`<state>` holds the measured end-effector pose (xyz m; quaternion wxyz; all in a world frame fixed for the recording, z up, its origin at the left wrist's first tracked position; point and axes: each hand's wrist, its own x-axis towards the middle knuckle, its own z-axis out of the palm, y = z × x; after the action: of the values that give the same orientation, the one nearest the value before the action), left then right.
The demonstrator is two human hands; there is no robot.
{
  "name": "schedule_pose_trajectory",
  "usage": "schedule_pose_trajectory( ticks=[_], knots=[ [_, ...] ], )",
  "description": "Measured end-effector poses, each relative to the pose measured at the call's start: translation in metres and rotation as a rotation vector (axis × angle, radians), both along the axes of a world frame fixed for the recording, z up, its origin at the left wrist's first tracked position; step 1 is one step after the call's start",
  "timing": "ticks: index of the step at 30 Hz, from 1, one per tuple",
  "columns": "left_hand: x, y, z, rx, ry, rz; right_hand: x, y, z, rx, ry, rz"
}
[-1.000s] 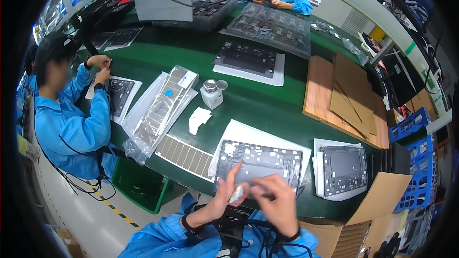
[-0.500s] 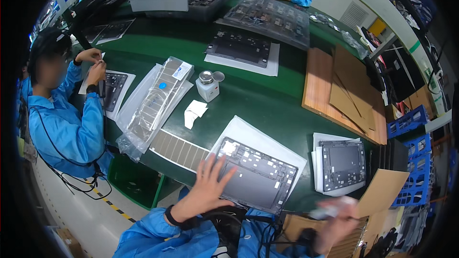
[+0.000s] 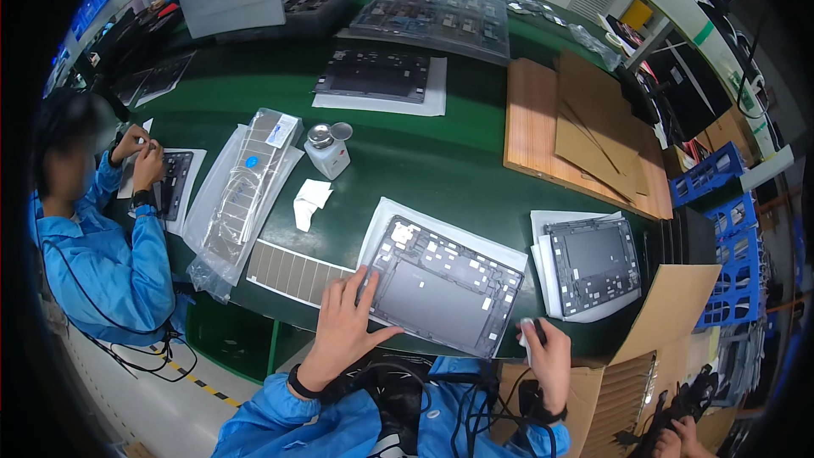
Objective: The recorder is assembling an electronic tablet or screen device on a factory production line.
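A dark grey tablet-like back housing (image 3: 449, 288) with many small white pads lies on white sheets (image 3: 373, 233) at the near edge of the green table. My left hand (image 3: 346, 326) is open, fingers stretched and thumb spread, with its fingertips at the housing's left edge. Close to the lower right corner, my right hand (image 3: 553, 360) is closed on a small folded white wipe (image 3: 529, 335). How the wipe is folded inside the fingers is hidden. Left of the housing lies a strip sheet of brown adhesive pieces (image 3: 292, 270), its right end near my left fingers.
Beyond lie a loose white wipe (image 3: 311, 202), a white pump bottle (image 3: 326, 157) and bagged strip sheets (image 3: 242, 195). A second housing (image 3: 591, 261) sits to the right, near a cardboard box (image 3: 666, 305) and wooden board (image 3: 530, 136). A co-worker (image 3: 97, 246) works at left.
My right hand has come left from above the cardboard box to the housing's lower right corner, bringing the white wipe. My left hand stays by the left edge. The whole view has shifted somewhat.
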<state>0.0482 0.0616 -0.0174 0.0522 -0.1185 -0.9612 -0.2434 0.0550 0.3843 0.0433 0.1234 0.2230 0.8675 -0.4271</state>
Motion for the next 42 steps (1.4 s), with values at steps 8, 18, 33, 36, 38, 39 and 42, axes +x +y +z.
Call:
schedule_pose_trajectory(
  ticks=[8,18,33,36,38,39,42],
  knots=[
    [0.016,0.005,-0.009,0.007,0.085,0.004,-0.014,0.0,-0.026,0.37,0.112,0.119],
    [0.019,0.002,0.001,0.06,0.106,0.026,-0.026,-0.011,-0.008,0.627,0.362,0.187],
    [-0.032,0.051,0.011,1.432,-0.395,0.15,-0.056,-0.116,0.022,0.472,0.835,0.788],
    [-0.036,0.047,0.003,1.518,-0.429,0.219,-0.058,-0.121,0.012,0.507,0.933,0.781],
    [-0.046,0.036,0.002,1.045,-0.2,0.159,-0.07,-0.115,0.013,0.503,0.872,0.833],
    [-0.05,0.026,0.004,0.732,-0.04,0.105,-0.08,-0.108,0.01,0.513,0.868,0.823],
    [-0.067,0.009,0.002,0.115,0.256,-0.071,-0.108,-0.099,-0.006,0.646,0.808,0.844]
  ],
)
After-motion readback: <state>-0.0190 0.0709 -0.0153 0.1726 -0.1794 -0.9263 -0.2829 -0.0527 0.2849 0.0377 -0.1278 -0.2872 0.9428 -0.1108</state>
